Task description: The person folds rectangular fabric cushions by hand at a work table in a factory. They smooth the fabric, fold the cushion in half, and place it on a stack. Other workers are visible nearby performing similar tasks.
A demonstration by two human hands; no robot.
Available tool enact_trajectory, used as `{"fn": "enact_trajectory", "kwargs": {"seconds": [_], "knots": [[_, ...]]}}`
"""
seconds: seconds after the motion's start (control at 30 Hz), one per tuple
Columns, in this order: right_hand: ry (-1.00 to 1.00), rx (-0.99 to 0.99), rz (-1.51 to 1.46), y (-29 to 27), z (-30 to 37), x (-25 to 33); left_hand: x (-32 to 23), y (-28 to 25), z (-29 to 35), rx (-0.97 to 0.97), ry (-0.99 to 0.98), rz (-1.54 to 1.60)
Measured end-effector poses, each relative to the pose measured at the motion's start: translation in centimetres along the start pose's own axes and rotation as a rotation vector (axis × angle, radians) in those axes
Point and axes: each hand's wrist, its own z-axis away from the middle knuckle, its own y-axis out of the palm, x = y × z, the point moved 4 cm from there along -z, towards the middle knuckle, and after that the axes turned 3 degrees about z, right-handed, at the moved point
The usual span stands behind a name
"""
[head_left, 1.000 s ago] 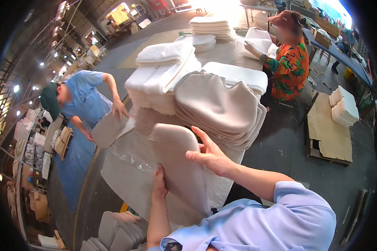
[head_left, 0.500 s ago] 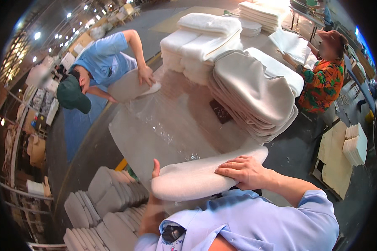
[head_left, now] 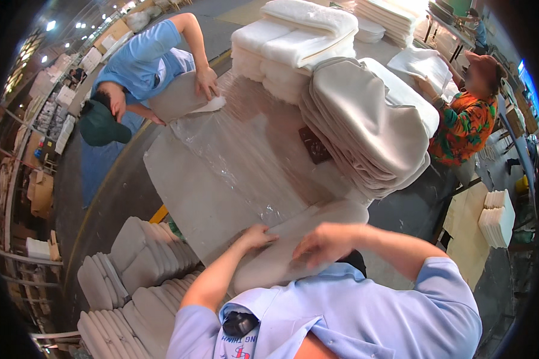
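Had the left hand (head_left: 257, 237) on the far edge of a pale grey cushion (head_left: 286, 240), at the near side of the worktop (head_left: 191, 191), with fingertips hard to make out. Held the right hand (head_left: 317, 242) apart from the left, curled and blurred over the cushion's near side, perhaps touching it. Could not tell a clamped grip from a loose one in either. Lost the cushion's lower edge behind the blue shirt (head_left: 353, 311). Saw clear plastic film (head_left: 233, 149) on the worktop, and a stack of grey covers (head_left: 365, 113) partly hiding a dark patch (head_left: 313, 145). Made out a co-worker (head_left: 144, 66) at left holding a grey piece (head_left: 176, 99), and stacked cushions (head_left: 147, 248) below, partly covered by the left arm and cut off at the bottom.
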Motion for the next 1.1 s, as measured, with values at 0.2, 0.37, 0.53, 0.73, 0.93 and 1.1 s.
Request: {"fn": "enact_trajectory", "kwargs": {"seconds": [0.2,0.37,0.53,0.73,0.93,1.1], "knots": [[0.513,-0.102,0.291,-4.5,-3.9,-13.5,-4.1,1.8,1.3,-0.384,0.132,-0.044],[0.437,-0.094,0.361,-0.2,-6.4,-17.3,-3.0,2.0,1.1,-0.512,0.183,-0.105],[0.450,-0.308,0.199,-0.5,-6.4,-16.9,-2.5,2.5,0.4,-0.585,0.108,-0.191],[0.471,-0.458,0.057,-1.5,-6.0,-18.2,-3.2,1.3,-0.3,-0.426,0.044,-0.169],[0.625,-0.517,-0.138,-5.9,3.4,-13.8,3.1,-1.1,11.3,-0.609,-0.123,0.142],[1.087,-0.231,-0.258,-2.8,8.6,-11.8,2.6,3.6,19.3,-0.282,-0.533,0.644]]}}
